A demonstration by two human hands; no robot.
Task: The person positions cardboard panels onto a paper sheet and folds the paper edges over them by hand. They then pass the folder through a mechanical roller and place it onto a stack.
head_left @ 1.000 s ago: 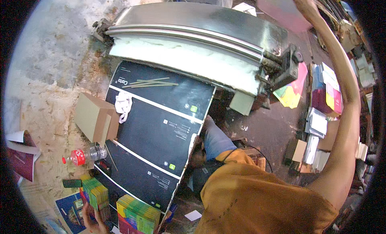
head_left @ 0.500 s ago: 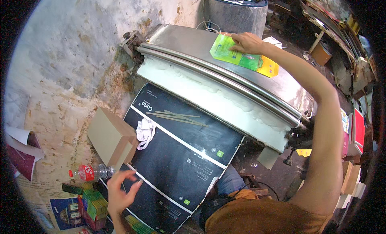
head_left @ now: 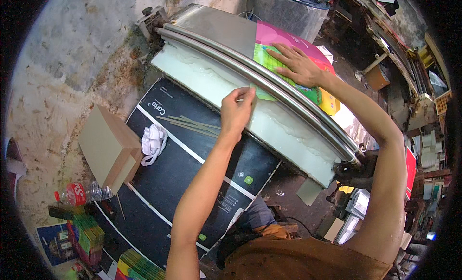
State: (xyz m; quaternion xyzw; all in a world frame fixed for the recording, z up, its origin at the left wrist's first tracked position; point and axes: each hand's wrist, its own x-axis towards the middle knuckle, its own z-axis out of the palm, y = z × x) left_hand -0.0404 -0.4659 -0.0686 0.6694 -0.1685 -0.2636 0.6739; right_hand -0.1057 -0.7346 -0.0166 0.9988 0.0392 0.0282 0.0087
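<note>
The big metal machine (head_left: 211, 32) sits under both hands, with long shiny rollers (head_left: 269, 82) running across it. Just below the rollers is a long white tray (head_left: 288, 130) with lumpy white stuff on it.

Below the left hand lies a big black board (head_left: 192, 179) with white lines. A brown cardboard box (head_left: 108, 147) rests at the board's edge, well off to the left of that hand. A white rag (head_left: 154, 141) lies on the board beside the box. A few thin sticks (head_left: 190, 125) lie on the board, just left of the left wrist.

The colored printed sheet (head_left: 288, 63) is green, pink and yellow. It lies flat on top of the machine, and its near edge goes under the rollers.

The right hand (head_left: 298, 64) is laid flat on the sheet, fingers spread wide, pressing down. It is not gripping anything.

The left hand (head_left: 237, 109) is at the rollers, just in front of the sheet. Its fingers are pinched on the sheet's near edge where it comes out.

A plastic bottle (head_left: 82, 193) with a red label lies far down to the left, near stacks of colored sheets (head_left: 89, 234).
</note>
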